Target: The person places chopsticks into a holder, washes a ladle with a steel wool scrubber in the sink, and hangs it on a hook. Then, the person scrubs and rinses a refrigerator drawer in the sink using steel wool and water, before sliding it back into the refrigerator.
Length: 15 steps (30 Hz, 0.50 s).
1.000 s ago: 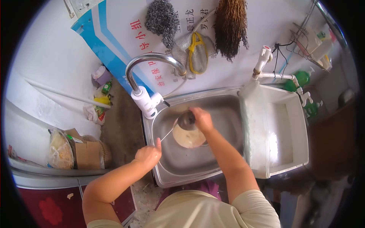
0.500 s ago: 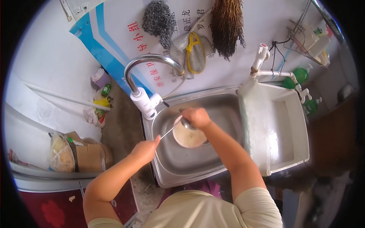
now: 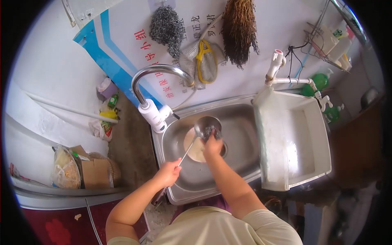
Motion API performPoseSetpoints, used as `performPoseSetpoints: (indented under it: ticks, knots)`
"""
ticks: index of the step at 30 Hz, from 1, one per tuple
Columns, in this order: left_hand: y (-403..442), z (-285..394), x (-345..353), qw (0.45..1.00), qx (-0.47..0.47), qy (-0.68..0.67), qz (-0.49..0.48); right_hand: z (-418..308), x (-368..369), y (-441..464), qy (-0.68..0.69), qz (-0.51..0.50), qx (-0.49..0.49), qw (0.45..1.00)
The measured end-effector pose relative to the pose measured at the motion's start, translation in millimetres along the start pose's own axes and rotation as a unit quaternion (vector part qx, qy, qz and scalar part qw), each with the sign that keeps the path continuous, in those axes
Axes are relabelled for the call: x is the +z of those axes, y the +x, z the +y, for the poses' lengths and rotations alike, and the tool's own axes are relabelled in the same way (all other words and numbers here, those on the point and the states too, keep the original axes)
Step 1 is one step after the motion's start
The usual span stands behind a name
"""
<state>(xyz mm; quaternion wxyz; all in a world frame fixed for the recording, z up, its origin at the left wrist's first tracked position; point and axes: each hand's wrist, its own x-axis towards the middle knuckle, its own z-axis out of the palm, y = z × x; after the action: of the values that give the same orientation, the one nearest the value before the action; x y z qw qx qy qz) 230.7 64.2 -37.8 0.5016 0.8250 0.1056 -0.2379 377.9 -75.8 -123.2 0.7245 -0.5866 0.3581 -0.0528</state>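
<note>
My left fingers [image 3: 174, 172] grip the long handle of a round silver metal ladle [image 3: 203, 123] over a rectangular stainless-steel sink [image 3: 241, 136]; my right fingers [image 3: 212, 141] clutch a grey wire scourer [image 3: 218, 134] against its bowl.

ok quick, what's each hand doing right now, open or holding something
Left hand: closed, holding the ladle.
Right hand: closed, holding a grey scrubber inside the ladle's bowl.
</note>
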Motion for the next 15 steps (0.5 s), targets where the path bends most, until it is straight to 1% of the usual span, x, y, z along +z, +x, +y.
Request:
performPoseSetpoints:
  ticks: [1,2,3,5,6,7,8,9,10,13,15]
  knots:
    - [-1.0,5.9,2.8,1.000,-0.026,-0.014,-0.009,-3.1,6.7,-19.7,0.151,-0.021,0.076,0.985]
    - [-3.4,16.5,6.7,0.998,-0.051,-0.028,-0.018,-3.0,10.6,-29.7,0.298,-0.041,0.150,0.942]
    - [-4.2,22.6,9.3,0.996,-0.076,-0.043,-0.026,2.9,13.2,-25.8,0.295,-0.068,0.202,0.931]
    - [-3.6,18.7,7.3,0.997,-0.068,0.006,-0.023,10.0,12.4,-13.8,0.196,-0.070,0.069,0.976]
    - [-3.8,14.2,4.4,0.997,-0.064,0.030,-0.020,9.0,10.6,-9.5,0.144,-0.072,0.002,0.987]
    - [-4.3,5.0,1.6,0.992,0.000,0.124,0.023,-33.1,-7.4,-24.4,-0.052,-0.135,-0.074,0.987]
    - [-4.5,-7.0,-1.8,0.972,0.063,0.217,0.065,-30.6,-13.3,-2.2,-0.127,-0.139,-0.166,0.968]
    - [-5.1,-13.9,-5.7,0.937,0.126,0.308,0.107,-19.3,-14.2,27.7,-0.198,-0.142,-0.258,0.935]
    - [-6.6,-15.1,-9.8,0.931,0.118,0.332,0.097,-15.3,-12.6,45.6,-0.266,-0.143,-0.347,0.888]
    - [-15.3,-6.2,-15.9,0.912,0.078,0.399,0.059,-43.7,-14.8,41.5,-0.322,-0.199,-0.519,0.766]
    - [-23.2,14.8,-20.7,0.895,0.038,0.444,0.033,-63.3,-11.7,38.1,-0.316,-0.260,-0.649,0.641]
